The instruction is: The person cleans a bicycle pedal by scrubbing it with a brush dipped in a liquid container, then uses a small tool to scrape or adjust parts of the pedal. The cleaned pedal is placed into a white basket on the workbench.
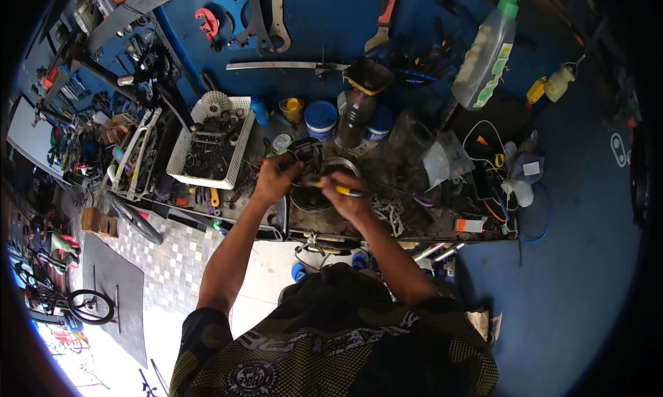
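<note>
Over a round metal pan (312,207) on the bench (331,224), a slim yellow-and-black tool (353,191) lies roughly left to right, one end pointing left toward a dark part (307,148). The right hand (347,202) grasps the tool with curled fingers; the left hand (276,181) pinches the dark part. Both forearms converge toward the far side.

A blue wall (324,24) stands at twelve o'clock behind a cluttered workbench (321,224); toward eight o'clock lie checkered floor tiles (183,248), a grey mat (124,290) and, farther out, glaring white light (62,362).
</note>
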Demonstrator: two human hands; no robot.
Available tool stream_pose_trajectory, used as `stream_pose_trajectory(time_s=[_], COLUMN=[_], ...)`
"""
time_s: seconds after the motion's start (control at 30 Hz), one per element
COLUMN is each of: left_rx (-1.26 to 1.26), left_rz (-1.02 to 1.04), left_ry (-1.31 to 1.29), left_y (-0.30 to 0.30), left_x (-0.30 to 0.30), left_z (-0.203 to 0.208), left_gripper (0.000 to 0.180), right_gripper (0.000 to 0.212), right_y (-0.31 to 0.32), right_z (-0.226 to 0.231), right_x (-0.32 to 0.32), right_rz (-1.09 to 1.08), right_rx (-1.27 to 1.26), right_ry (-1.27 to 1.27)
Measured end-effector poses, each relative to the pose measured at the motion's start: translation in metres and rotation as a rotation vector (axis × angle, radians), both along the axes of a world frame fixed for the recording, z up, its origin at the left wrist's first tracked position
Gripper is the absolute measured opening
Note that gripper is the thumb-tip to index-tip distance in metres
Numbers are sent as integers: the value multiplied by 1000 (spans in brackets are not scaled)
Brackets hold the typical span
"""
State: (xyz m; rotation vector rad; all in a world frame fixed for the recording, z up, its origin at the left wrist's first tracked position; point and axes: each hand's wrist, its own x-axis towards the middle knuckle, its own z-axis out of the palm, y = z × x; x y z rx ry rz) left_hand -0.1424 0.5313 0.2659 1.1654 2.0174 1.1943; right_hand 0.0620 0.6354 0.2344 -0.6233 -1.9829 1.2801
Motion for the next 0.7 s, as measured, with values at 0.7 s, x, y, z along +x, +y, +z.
stream_pose_trajectory(time_s=[0.7], left_rx=[253], left_rz=[-335], left_ry=[367], left_y=[-19], left_x=[8], left_z=[-3], left_gripper=[35], right_gripper=[69], right_y=[53], right_z=[-28], right_x=[3], right_rz=[42], right_rx=[-851], right_ry=[-363])
